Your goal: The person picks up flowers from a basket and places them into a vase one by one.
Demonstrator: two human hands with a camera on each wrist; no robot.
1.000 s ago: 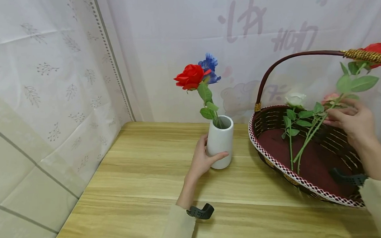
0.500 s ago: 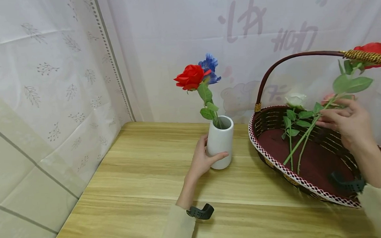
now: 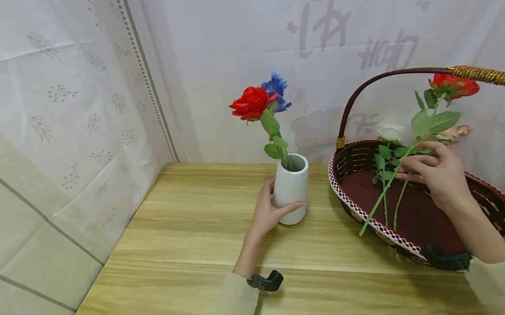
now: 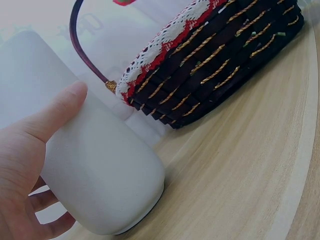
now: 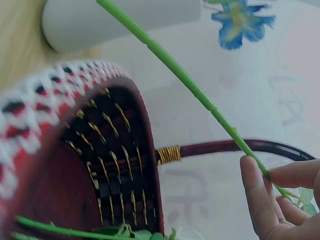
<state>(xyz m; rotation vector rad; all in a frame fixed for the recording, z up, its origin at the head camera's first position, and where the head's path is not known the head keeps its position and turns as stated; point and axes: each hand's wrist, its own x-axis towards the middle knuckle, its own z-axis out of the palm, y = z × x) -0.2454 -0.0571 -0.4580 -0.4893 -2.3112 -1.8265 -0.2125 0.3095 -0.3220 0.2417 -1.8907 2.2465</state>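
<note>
A white vase (image 3: 292, 188) stands upright on the wooden table, gripped low on its side by my left hand (image 3: 267, 209), thumb across the front. In it are a red rose (image 3: 250, 103) and a blue flower (image 3: 277, 90), both leaning left. Over the basket, my right hand (image 3: 439, 174) pinches the green stem of a second red rose (image 3: 459, 87) between thumb and fingers. That rose is tilted, bloom up to the right behind the handle, and its stem end (image 3: 363, 230) overlaps the basket's front rim.
The dark woven basket (image 3: 411, 244) has a white and red lace rim and an arched handle (image 3: 385, 77). A white rose (image 3: 390, 132) and a pink flower (image 3: 457, 132) lie in it. Behind the table hangs a pale printed curtain (image 3: 213, 59).
My right hand has moved left and toward the front with the red rose, drawing its stem end out past the basket rim. The left hand stays on the vase.
</note>
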